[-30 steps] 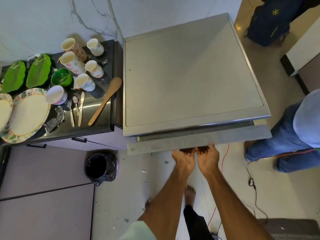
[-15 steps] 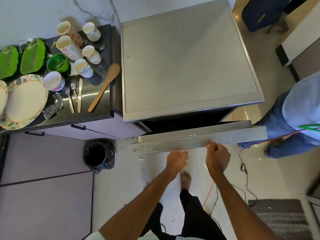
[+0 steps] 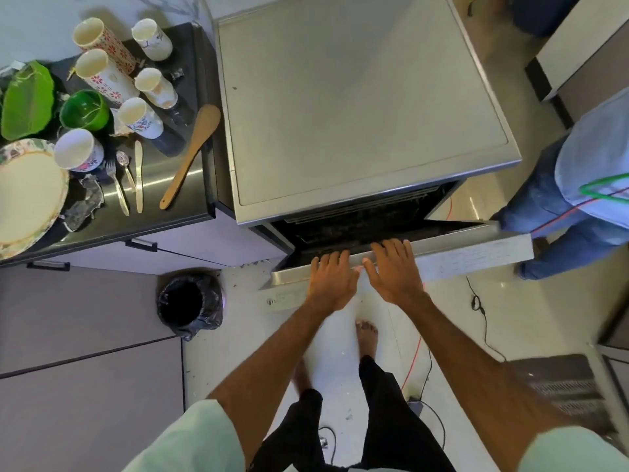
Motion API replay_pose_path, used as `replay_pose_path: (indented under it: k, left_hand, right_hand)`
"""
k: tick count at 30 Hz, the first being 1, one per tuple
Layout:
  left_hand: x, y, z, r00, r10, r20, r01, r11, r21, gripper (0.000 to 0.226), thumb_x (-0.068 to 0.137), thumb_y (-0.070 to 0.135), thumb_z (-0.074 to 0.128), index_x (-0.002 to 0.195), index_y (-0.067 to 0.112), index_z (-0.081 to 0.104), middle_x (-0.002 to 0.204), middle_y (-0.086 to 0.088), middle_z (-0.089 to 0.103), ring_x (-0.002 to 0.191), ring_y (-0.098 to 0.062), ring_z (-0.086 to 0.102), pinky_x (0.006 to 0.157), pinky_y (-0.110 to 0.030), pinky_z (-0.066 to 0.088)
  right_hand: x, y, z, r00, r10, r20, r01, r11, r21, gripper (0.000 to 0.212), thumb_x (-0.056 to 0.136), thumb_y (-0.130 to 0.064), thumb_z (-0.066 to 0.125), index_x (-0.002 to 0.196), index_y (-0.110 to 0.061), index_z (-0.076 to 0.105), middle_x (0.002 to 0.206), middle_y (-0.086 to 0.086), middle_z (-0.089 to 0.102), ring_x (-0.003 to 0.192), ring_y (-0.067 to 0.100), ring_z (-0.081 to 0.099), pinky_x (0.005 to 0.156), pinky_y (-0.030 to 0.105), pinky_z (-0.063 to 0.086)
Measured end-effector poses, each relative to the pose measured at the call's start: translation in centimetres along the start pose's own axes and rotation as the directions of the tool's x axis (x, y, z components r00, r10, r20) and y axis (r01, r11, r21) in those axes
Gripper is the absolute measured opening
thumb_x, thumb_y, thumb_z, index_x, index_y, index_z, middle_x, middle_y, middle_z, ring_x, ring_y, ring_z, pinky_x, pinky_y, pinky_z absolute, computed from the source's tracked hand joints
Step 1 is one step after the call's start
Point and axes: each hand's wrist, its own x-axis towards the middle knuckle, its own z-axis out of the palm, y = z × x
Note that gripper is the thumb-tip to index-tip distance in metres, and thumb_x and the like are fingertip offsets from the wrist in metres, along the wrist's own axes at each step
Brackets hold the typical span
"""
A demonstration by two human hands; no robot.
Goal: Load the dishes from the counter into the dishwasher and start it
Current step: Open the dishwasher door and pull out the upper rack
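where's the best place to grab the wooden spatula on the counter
Take the wooden spatula by its thin handle, near the end that points at the counter's front edge, reaching from the front and above. It lies flat, with bare counter on both sides of the handle; the wide blade sits farther back.

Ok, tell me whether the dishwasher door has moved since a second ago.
Yes. The dishwasher door has swung down, away from the fixed dishwasher top.
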Motion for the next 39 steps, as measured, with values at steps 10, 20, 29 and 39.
replay_pose_path:
  k: [10,20,29,39]
  left_hand:
    - [-9.2,-2.1,9.2,0.892,0.25,0.377,-0.189,0.963,-0.193,0.054,0.108,0.03,0.035,0.157,0.01,0.024,0.162,-0.009,0.028,0.148,-0.027,0.029,0.12,-0.043,0.026]
    - [-14.0,-4.3,20.4,0.734,0.334,0.592,-0.263,0.943,-0.206,0.072,0.098,0.009,0.054,0.159,0.018,0.017,0.167,-0.002,0.014,0.152,-0.021,0.02,0.121,-0.041,0.027]
    - [-13.2,-4.2,32.1,0.598,0.305,0.741,-0.352,0.931,-0.1,0.072,0.09,0.007,0.055,0.154,0.025,0.028,0.155,-0.004,0.041,0.13,-0.032,0.052,0.106,-0.047,0.046]
    - [-11.9,-6.8,43.3,0.58,0.111,0.807,-0.237,0.971,0.037,0.071,0.091,0.009,0.053,0.153,0.016,0.019,0.133,-0.015,0.056,0.114,-0.038,0.061,0.094,-0.042,0.048]
  right_hand:
    - [-13.9,-1.7,10.6,0.955,0.223,0.195,-0.22,0.975,-0.038,0.097,0.099,-0.067,-0.004,0.14,-0.001,0.054,0.148,0.022,0.049,0.144,0.044,0.036,0.118,0.057,0.029]
    - [-21.9,-0.8,23.6,0.888,0.369,0.274,-0.334,0.928,-0.166,0.085,0.096,-0.058,0.006,0.153,0.002,0.029,0.162,0.025,0.021,0.152,0.044,0.013,0.122,0.054,0.014]
    - [-23.0,3.9,34.6,0.75,0.37,0.548,-0.285,0.929,-0.236,0.073,0.108,-0.045,0.022,0.156,0.005,0.002,0.163,0.03,-0.006,0.151,0.048,-0.006,0.123,0.054,-0.006]
    - [-22.7,9.3,45.4,0.696,0.308,0.649,-0.31,0.944,-0.114,0.068,0.105,-0.039,0.034,0.158,-0.003,0.012,0.167,0.021,0.002,0.153,0.04,0.006,0.124,0.051,0.004]
